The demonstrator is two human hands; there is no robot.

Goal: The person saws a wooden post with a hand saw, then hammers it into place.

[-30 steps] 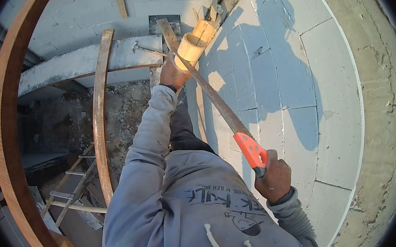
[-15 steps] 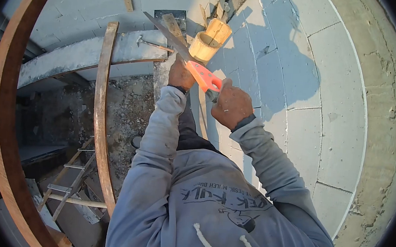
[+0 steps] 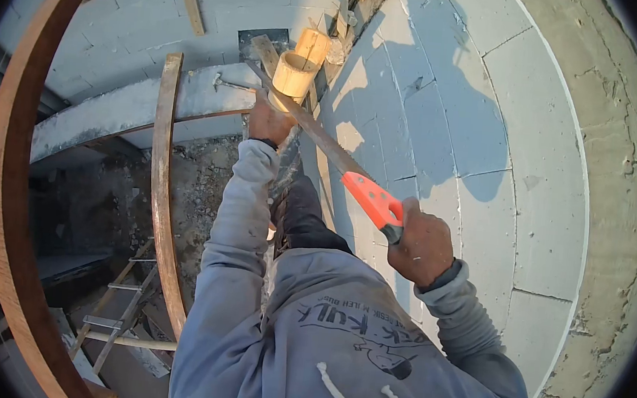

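Observation:
A hand saw [image 3: 327,144] with an orange handle lies diagonally across the upper middle, its blade running up and left against a piece of bamboo [image 3: 294,76]. My right hand [image 3: 422,242] is wrapped round the saw's handle. Below the bamboo and beside the blade, my left hand [image 3: 269,121] is closed at the bamboo's near end, its fingers partly hidden. The bamboo's hollow, cut-open section faces up, with a raised half-wall behind it.
A hammer [image 3: 235,84] rests on a concrete ledge [image 3: 138,100]. Wooden beams [image 3: 161,178] cross the left side above a lower rubble floor. A ladder [image 3: 123,305] stands lower left. A light block wall [image 3: 551,219] runs along the right.
My right hand has pulled the saw back, down and to the right. My left hand and the bamboo appear shifted slightly left, along with a small shift of the camera view.

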